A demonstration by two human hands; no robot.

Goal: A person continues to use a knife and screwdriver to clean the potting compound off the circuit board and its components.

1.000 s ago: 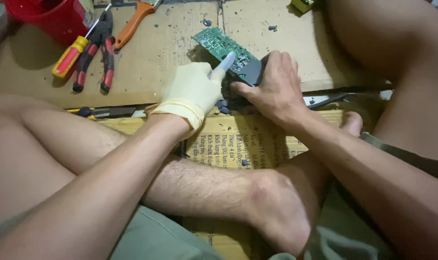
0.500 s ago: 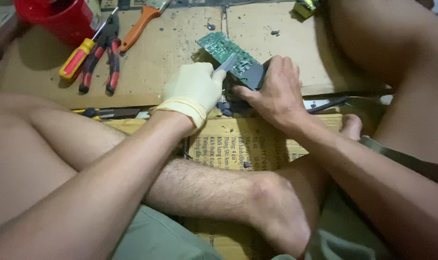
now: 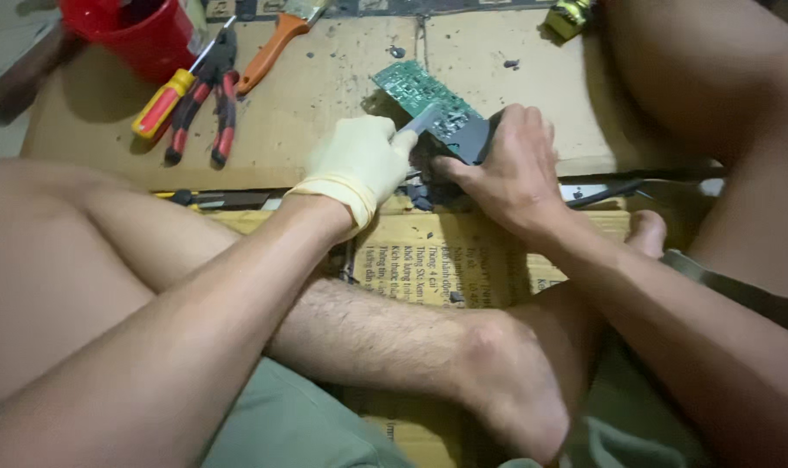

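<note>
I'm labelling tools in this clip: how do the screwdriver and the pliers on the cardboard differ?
The screwdriver has one thick handle, yellow and red; the pliers have two slim handles, red and black. The screwdriver's narrow shaft slants up toward the red bucket, while the pliers' handles splay apart toward the person. Both lie untouched on the cardboard, side by side, away from the gloved left hand and bare right hand.

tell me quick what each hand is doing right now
Left hand: gloved, closed on a small grey tool pressed to the green circuit board.
Right hand: bare, closed on the board's dark casing.
</note>
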